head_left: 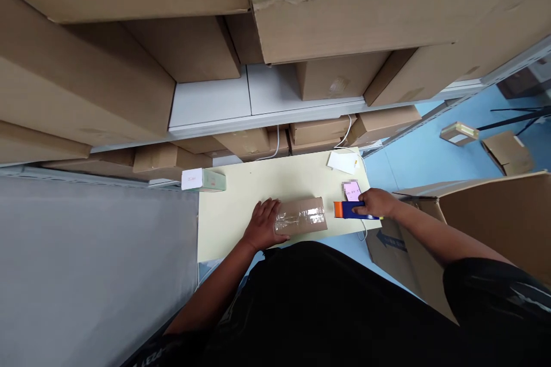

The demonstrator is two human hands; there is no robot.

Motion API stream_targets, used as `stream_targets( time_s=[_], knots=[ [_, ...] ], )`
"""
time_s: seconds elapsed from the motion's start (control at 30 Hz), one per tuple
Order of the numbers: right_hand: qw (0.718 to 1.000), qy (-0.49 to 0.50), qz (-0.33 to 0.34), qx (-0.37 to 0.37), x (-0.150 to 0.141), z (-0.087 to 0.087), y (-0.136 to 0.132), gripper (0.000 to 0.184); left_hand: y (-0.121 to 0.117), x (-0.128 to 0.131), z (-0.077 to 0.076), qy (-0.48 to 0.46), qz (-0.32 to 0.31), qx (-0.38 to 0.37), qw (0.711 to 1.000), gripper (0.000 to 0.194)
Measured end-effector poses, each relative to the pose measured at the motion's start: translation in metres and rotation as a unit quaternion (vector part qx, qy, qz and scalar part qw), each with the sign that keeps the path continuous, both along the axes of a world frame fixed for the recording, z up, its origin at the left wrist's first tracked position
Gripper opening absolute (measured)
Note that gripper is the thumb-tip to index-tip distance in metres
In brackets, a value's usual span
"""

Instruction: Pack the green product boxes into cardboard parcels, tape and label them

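A small cardboard box (pixel 303 215) with shiny clear tape over its top lies on the pale yellow table (pixel 241 215). My left hand (pixel 263 225) grips its left end, thumb along the near side and fingers towards the far side. To the right of the box, my right hand (pixel 375 204) is closed on a slim blue-and-orange box (pixel 344 210), its orange end pointing left. Just beyond that hand lies a phone (pixel 352 190) with a pink lit screen. The underside of the blue-and-orange box is hidden.
A white and green carton (pixel 203 179) stands at the table's far left corner, a white card (pixel 343 161) at the far right. Shelves (pixel 215 104) loaded with cardboard boxes rise behind. A large open carton (pixel 486 223) is at my right, a grey surface (pixel 99 252) at left.
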State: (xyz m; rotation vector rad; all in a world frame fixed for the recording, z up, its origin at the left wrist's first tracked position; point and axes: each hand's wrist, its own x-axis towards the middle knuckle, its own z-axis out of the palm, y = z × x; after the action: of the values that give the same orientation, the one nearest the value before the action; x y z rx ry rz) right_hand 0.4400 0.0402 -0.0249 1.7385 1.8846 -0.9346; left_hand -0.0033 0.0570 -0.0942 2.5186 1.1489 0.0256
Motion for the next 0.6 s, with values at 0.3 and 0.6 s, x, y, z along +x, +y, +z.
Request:
stream_targets(
  time_s=[0.3,0.6],
  knots=[
    [0.997,-0.052,0.033,-0.039,-0.049,-0.004,0.018,0.066,0.0,-0.001,-0.004,-0.004,-0.005,0.003,1.0,0.125],
    [0.993,-0.107,0.045,-0.03,-0.095,0.024,0.037,0.055,-0.001,-0.002,-0.006,-0.023,-0.007,0.005,1.0,0.125]
  ],
)
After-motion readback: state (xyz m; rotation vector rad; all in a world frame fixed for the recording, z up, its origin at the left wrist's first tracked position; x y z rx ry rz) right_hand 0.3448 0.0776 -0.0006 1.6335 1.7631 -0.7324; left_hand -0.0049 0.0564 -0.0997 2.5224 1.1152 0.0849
